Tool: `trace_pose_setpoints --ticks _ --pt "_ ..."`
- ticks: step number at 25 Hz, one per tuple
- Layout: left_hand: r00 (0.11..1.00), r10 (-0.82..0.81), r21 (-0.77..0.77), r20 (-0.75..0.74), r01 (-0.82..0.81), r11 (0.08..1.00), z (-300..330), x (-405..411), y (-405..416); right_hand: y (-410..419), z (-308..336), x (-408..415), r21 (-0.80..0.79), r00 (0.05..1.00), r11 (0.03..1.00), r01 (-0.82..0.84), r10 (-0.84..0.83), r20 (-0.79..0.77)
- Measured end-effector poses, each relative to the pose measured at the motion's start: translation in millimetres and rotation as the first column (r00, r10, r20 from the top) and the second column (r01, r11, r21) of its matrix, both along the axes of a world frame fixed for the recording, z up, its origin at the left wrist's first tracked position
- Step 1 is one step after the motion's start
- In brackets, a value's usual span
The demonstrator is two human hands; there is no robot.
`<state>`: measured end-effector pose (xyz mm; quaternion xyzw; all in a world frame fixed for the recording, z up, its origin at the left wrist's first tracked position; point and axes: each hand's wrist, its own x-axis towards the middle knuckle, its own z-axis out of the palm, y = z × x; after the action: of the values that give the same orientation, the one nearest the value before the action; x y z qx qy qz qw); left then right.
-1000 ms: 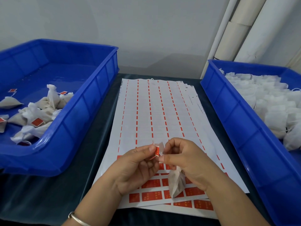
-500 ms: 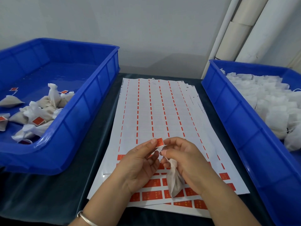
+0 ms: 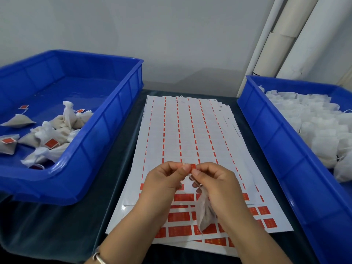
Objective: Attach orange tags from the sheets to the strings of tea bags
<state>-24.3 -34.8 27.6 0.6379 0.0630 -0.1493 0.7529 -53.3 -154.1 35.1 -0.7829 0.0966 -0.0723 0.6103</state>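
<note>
Both hands together over the sheets (image 3: 190,130): left hand (image 3: 163,184) and right hand (image 3: 215,184) pinch one orange tag (image 3: 193,166), tea bag (image 3: 204,216) dangling under right

A small packing workbench: blue plastic bins (image 3: 106,130) of tea bags (image 3: 312,128), stacked tag sheets (image 3: 182,130).

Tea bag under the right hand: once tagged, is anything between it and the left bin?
Nothing visible. The tea bag hangs from the right hand over the tag sheets; only bare sheet and dark table lie before the left bin's near wall, which it must clear.
</note>
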Motion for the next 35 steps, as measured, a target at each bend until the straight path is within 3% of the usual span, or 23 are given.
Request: trace_pose_setpoints --ticks 7,10,13,16,21,25,28,31,33,35 --pt "0.931 -0.024 0.194 0.364 -0.051 0.980 64 14 20 -1 24 3 0.074 0.996 0.997 -0.015 0.008 0.087" --pt "0.853 0.146 0.077 0.501 -0.212 0.974 96 31 48 -1 28 1 0.111 0.997 0.994 -0.009 0.001 0.075" --pt "0.710 0.402 -0.108 0.578 -0.422 0.900 118 53 89 1 29 -2 0.117 0.999 0.993 -0.028 0.022 0.046" --pt "0.591 0.559 -0.192 0.582 -0.568 0.800 122 83 133 1 30 -4 0.119 0.999 0.992 -0.033 0.030 0.024" --pt "0.530 0.648 -0.154 0.547 -0.697 0.700 98 120 176 -1 30 -8 0.107 0.999 0.993 -0.048 0.049 -0.009" --pt "0.641 0.652 0.012 0.404 -0.717 0.697 76 127 161 -5 27 -7 0.066 0.997 0.997 -0.046 0.050 -0.062" --pt "0.735 0.553 0.141 0.392 -0.642 0.754 69 93 112 -12 32 -5 -0.013 0.996 0.999 -0.049 0.047 -0.082" --pt "0.861 0.229 0.366 0.455 -0.415 0.833 49 53 51 -36 54 -8 -0.164 0.999 0.986 0.000 -0.008 -0.047" --pt "0.910 -0.059 0.572 0.411 -0.206 0.794 28 42 18 -67 77 -12 -0.255 0.997 0.964 0.074 -0.076 0.000" --pt "0.909 -0.218 0.678 0.355 -0.089 0.730 12 35 -4 -109 98 -14 -0.371 0.983 0.911 0.181 -0.181 0.035"
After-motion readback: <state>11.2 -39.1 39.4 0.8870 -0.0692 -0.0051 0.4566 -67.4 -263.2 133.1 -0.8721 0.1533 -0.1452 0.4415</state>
